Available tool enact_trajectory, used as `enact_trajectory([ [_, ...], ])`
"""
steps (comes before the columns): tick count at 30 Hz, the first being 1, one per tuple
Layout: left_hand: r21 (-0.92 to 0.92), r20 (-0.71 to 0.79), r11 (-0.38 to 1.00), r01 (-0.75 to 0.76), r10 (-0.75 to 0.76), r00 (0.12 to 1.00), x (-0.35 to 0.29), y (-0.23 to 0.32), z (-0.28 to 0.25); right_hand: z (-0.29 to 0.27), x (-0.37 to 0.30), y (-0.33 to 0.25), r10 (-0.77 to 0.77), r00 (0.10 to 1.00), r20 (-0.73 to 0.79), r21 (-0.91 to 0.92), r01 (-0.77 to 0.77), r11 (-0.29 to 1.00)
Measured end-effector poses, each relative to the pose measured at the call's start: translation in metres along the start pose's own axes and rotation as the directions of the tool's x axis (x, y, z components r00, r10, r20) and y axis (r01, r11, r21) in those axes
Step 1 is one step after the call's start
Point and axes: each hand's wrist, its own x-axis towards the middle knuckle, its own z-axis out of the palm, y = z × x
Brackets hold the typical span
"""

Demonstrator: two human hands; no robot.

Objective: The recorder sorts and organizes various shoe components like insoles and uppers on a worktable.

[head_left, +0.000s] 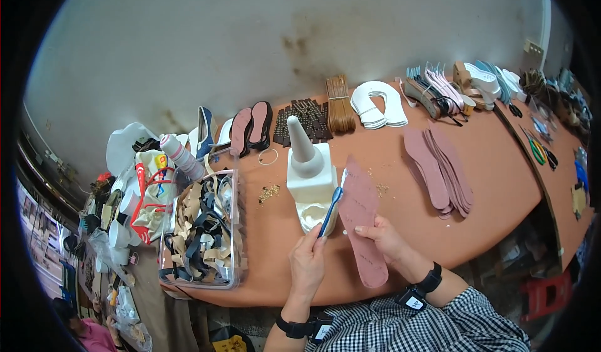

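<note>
My left hand (306,261) is closed around the handle of a blue toothbrush (329,213), its bristle end pointing up beside a pink insole (359,205). That insole stands tilted in my right hand (387,240), thumb on its face and fingers behind. Whether the bristles touch the insole's edge I cannot tell. Just left of it is a white plastic dispenser (308,186) with a tall cone top and a low front cup holding pale paste. Further right, a fanned stack of pink insoles (443,176) lies on the brown table (350,292).
A clear bin (235,245) of strap scraps stands at the left. Along the wall lie dark sandals (259,123), brown strips (340,104), white U-shaped pieces (379,104) and shoe parts (479,82). Green-handled pliers (536,151) rest at the right. A person in pink (97,336) is at lower left.
</note>
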Motion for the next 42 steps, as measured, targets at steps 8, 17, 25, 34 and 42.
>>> enact_trajectory([
  [8,-0.006,0.019,1.0,-0.011,0.011,1.0,-0.01,-0.001,0.003,0.001,0.005,-0.006,-0.029,0.998,-0.052,0.054,0.032,0.998],
  [17,-0.02,0.034,0.999,-0.031,0.031,0.999,-0.025,-0.003,0.003,0.0,0.02,-0.009,-0.053,0.997,-0.051,0.066,0.056,0.996],
  [25,-0.042,0.076,0.999,0.015,-0.012,0.997,-0.036,0.002,0.004,-0.002,0.032,-0.015,-0.124,0.989,-0.086,0.098,0.132,0.986],
  [34,-0.008,0.131,1.0,0.028,-0.026,0.991,-0.051,-0.001,0.002,-0.008,0.038,-0.014,-0.182,0.973,-0.145,0.131,0.201,0.971],
  [42,-0.011,0.178,0.999,0.05,-0.047,0.983,-0.061,-0.004,-0.003,-0.028,0.05,-0.008,-0.197,0.961,-0.196,0.118,0.222,0.968],
])
